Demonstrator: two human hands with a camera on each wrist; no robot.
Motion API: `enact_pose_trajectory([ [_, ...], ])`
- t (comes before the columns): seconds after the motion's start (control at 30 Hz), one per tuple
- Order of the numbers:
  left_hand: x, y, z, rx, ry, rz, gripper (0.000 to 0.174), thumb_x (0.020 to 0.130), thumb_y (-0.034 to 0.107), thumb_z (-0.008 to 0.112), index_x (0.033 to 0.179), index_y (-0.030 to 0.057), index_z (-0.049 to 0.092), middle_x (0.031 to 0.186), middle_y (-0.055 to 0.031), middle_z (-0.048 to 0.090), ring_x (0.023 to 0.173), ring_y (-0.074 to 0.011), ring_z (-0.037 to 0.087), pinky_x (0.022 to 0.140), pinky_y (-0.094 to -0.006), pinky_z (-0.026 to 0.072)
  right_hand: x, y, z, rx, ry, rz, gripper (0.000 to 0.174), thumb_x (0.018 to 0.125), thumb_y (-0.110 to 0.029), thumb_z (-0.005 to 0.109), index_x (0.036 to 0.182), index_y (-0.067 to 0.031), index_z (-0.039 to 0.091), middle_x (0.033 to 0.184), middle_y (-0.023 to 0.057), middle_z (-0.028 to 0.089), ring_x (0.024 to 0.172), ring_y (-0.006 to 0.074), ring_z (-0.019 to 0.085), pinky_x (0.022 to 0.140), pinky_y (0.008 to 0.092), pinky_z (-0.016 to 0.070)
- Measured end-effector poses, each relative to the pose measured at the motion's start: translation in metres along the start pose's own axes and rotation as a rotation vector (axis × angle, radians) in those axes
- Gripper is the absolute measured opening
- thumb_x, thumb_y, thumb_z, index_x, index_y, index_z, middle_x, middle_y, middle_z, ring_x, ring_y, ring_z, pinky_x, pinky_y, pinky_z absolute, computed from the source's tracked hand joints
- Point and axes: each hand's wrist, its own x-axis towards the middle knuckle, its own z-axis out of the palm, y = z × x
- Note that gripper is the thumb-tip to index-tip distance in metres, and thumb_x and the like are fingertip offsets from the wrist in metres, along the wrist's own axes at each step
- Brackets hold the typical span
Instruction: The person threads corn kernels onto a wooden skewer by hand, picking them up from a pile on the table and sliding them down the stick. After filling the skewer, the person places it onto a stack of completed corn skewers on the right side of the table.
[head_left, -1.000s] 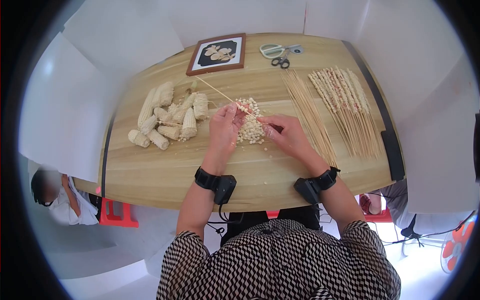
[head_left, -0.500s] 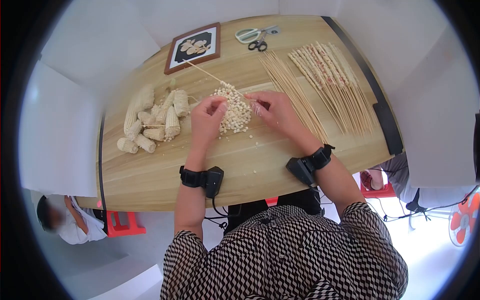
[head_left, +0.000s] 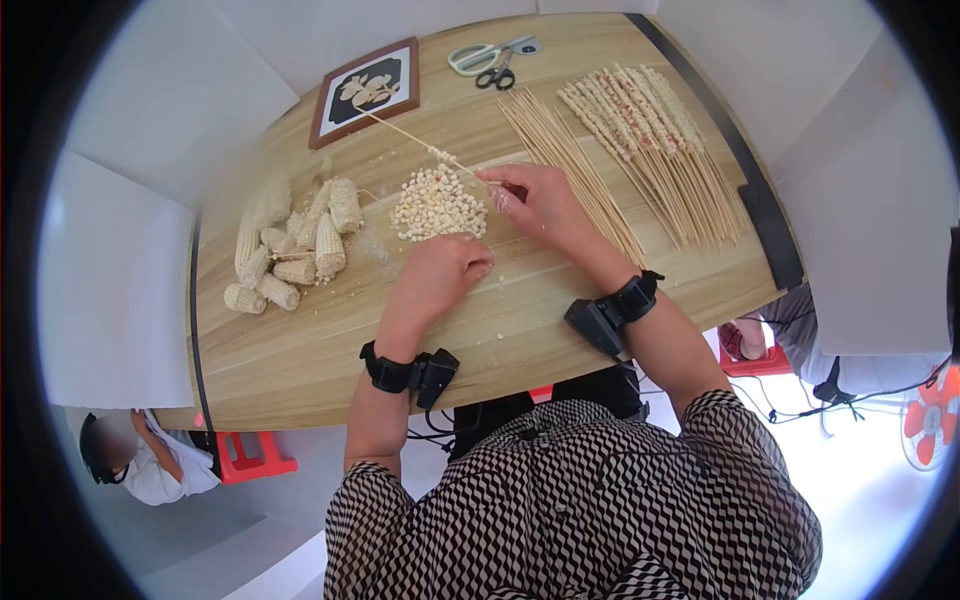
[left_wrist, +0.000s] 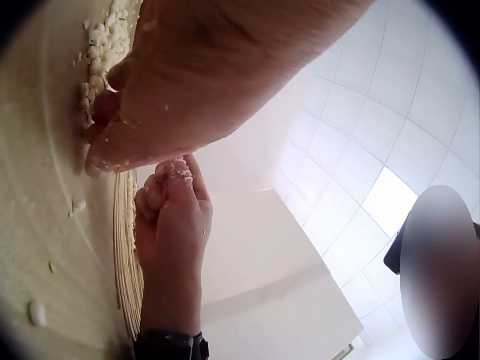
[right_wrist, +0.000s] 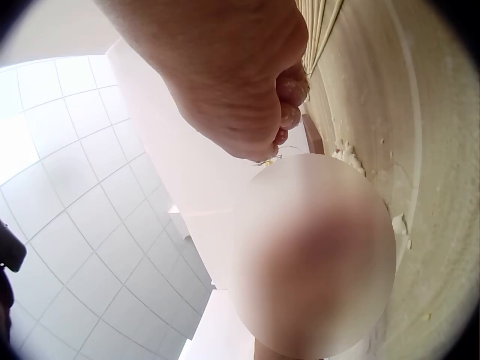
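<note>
While the right hand pinches its near end beside the kernel pile, the skewer slants away-left, tip toward the picture frame; the left hand bunches its fingers at the pile's near edge.

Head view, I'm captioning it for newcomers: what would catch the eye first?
The white heap of corn kernels in the middle of the table, with the left hand curled at its near edge and the right hand pinching a thin skewer just beyond it. Left of the heap lie stripped cobs; to the right, fans of bare sticks and loaded skewers.
</note>
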Motion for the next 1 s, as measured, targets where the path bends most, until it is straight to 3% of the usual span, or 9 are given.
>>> enact_pose_trajectory([
  [0.07,0.003,-0.004,0.001,-0.165,0.109,-0.009,0.008,0.077,0.005,0.063,0.084,0.0025,0.066,0.081,-0.0113,0.065,0.073,-0.0247,0.063,0.066,-0.033,0.0486,0.001,-0.001,-0.001,-0.036,0.001,0.003,0.025,0.078,-0.004,0.062,0.103,-0.0042,0.066,0.077,0.0172,0.063,0.06,0.0231,0.057,0.059,0.031,0.0471],
  [0.1,0.004,-0.01,0.003,-0.16,0.122,-0.011,0.008,0.077,0.005,0.063,0.084,0.0025,0.066,0.081,-0.0113,0.065,0.073,-0.0247,0.063,0.066,-0.033,0.0486,0.002,0.0,0.0,-0.036,-0.004,-0.01,0.025,0.078,-0.004,0.062,0.103,-0.0042,0.066,0.077,0.0172,0.063,0.06,0.0231,0.057,0.059,0.031,0.0471],
  [0.17,0.006,-0.027,0.004,-0.611,0.405,-0.287,0.005,0.082,0.002,0.061,0.087,0.0009,0.064,0.083,-0.0078,0.066,0.072,-0.0144,0.062,0.063,-0.0256,0.0474,0.001,0.003,0.003,0.009,0.025,-0.031,0.025,0.078,-0.005,0.062,0.103,-0.004,0.066,0.076,0.0158,0.062,0.059,0.0208,0.056,0.058,0.0297,0.0463],
  [0.2,0.007,-0.036,0.0,-0.601,0.427,-0.292,0.005,0.082,0.002,0.061,0.087,0.0009,0.064,0.083,-0.0078,0.066,0.072,-0.0144,0.062,0.063,-0.0256,0.0474,0.002,0.0,0.003,0.018,0.013,-0.05,0.025,0.078,-0.005,0.062,0.103,-0.004,0.066,0.076,0.0158,0.062,0.059,0.0208,0.056,0.058,0.0297,0.0463],
  [0.27,0.009,-0.054,-0.01,-1.022,0.802,-0.267,0.008,0.087,0.004,0.06,0.093,-0.0015,0.062,0.085,-0.0074,0.066,0.074,-0.0094,0.06,0.062,-0.0205,0.0453,0.001,-0.003,0.002,0.014,-0.016,-0.01,0.026,0.079,-0.005,0.062,0.104,-0.004,0.066,0.075,0.0135,0.062,0.058,0.0171,0.054,0.057,0.0279,0.045],
  [0.4,-0.001,-0.095,-0.022,-1.289,1.019,-0.162,0.016,0.087,0.003,0.059,0.102,-0.0039,0.058,0.09,-0.0112,0.066,0.074,-0.0119,0.06,0.06,-0.0195,0.045,0.0,-0.008,0.002,0.037,-0.098,-0.049,0.025,0.08,-0.005,0.061,0.104,-0.0039,0.066,0.073,0.0108,0.061,0.058,0.0141,0.051,0.056,0.0263,0.0433],
  [0.7,-0.011,-0.108,-0.039,-1.33,1.293,-0.224,0.015,0.09,0.003,0.056,0.103,-0.0035,0.059,0.095,-0.0112,0.064,0.074,-0.0114,0.057,0.063,-0.0201,0.0463,-0.003,-0.018,0.001,0.088,-0.309,-0.03,0.025,0.081,0.0,0.06,0.105,-0.0035,0.066,0.071,0.006,0.06,0.058,0.0096,0.046,0.055,0.0245,0.0403],
  [1.0,-0.013,-0.118,-0.037,-1.265,1.361,-0.212,0.016,0.089,0.001,0.056,0.104,-0.0045,0.057,0.095,-0.011,0.064,0.074,-0.0105,0.057,0.062,-0.0194,0.046,-0.004,-0.018,0.002,0.071,-0.346,0.009,0.024,0.082,0.0,0.06,0.105,-0.0027,0.066,0.072,0.006,0.06,0.059,0.0095,0.047,0.055,0.024,0.0414],
])
